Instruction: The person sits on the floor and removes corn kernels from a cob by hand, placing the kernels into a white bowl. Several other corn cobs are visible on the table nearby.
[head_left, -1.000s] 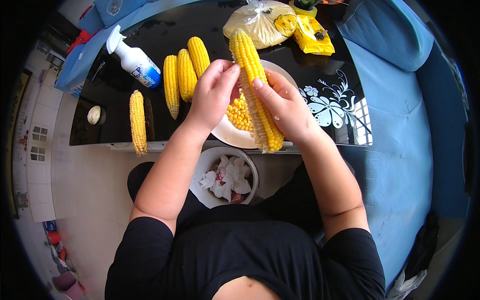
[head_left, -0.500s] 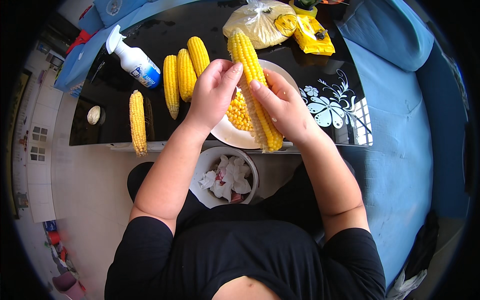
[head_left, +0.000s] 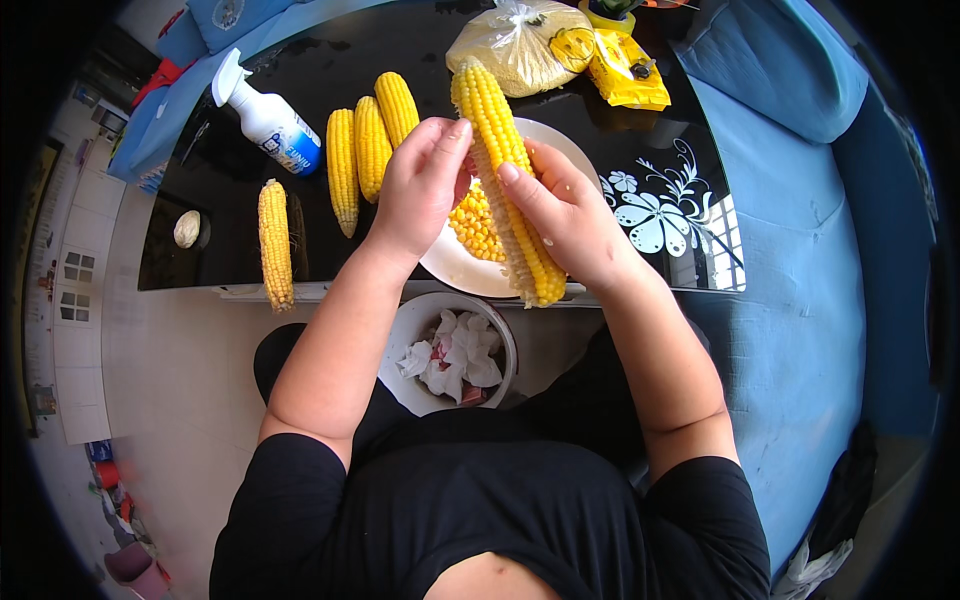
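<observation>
Both hands hold one long yellow corn cob [head_left: 497, 130] over a white plate [head_left: 455, 270]. My right hand [head_left: 570, 215] grips its lower half, where a strip of kernels is stripped away. My left hand [head_left: 420, 185] pinches the cob's left side with thumb and fingers near the bare strip. Loose yellow kernels [head_left: 475, 225] lie heaped on the plate under the hands. Three whole cobs [head_left: 368, 150] lie side by side left of the hands, and a single cob [head_left: 274, 243] lies further left near the table edge.
The black glossy table [head_left: 200, 170] also carries a white spray bottle [head_left: 268, 118], a clear bag of grain [head_left: 515, 45], a yellow packet [head_left: 625, 70] and a small pale round thing [head_left: 187, 228]. A white bin [head_left: 452, 350] with crumpled paper stands by my knees. Blue sofa [head_left: 800, 250] on the right.
The cob has tilted slightly and my left thumb has shifted along the kernel row; otherwise the hands stay in place.
</observation>
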